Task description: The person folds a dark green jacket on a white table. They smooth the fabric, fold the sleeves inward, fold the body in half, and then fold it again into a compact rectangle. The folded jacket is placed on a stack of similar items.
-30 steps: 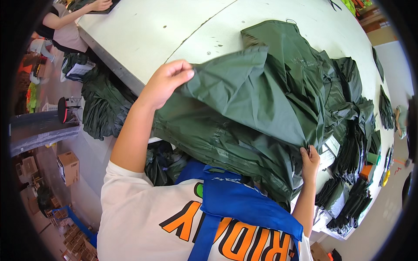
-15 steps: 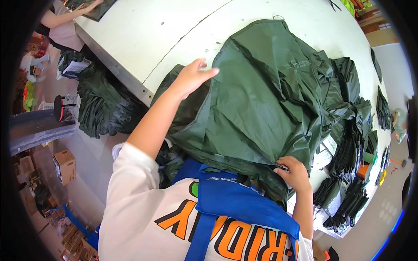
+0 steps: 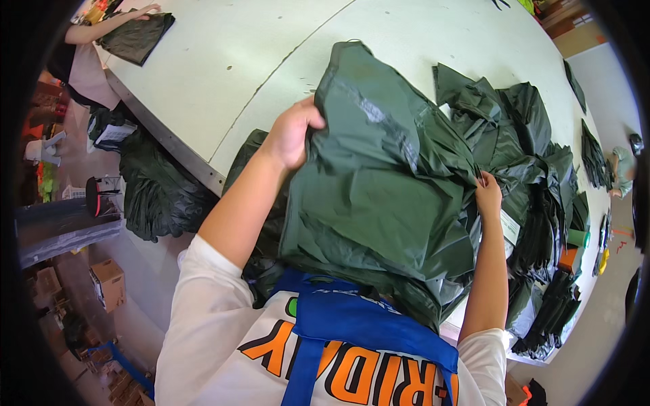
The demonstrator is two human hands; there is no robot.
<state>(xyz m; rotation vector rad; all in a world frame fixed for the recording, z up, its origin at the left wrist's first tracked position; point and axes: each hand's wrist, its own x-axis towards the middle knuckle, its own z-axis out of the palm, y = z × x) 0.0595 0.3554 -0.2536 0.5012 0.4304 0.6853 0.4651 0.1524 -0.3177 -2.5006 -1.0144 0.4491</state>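
A dark green sheet of thin, shiny coated fabric (image 3: 365, 203) is spread in front of me, its near end hanging over the table edge against my blue apron (image 3: 379, 321). A small loop shows at its far tip. At its left edge my left hand (image 3: 294, 135) is closed, the thumb on top and the fingers partly hidden behind the cloth. My right hand (image 3: 489, 196) pinches a gathered part on the right side. A small dark thing shows at those fingertips, too small to name.
More crumpled green fabric (image 3: 514, 122) and dark folded bundles (image 3: 555, 304) lie to the right on the white table (image 3: 264, 40). A green pile (image 3: 159, 189) sits beside the table at left. Another person's hand (image 3: 139, 12) rests on dark cloth at far left. A cardboard box (image 3: 108, 284) stands on the floor.
My left hand has closed on the sheet's left edge. My right hand has moved away from me and slightly right, pulling fabric with it. The sheet's far part has folded and shifted left.
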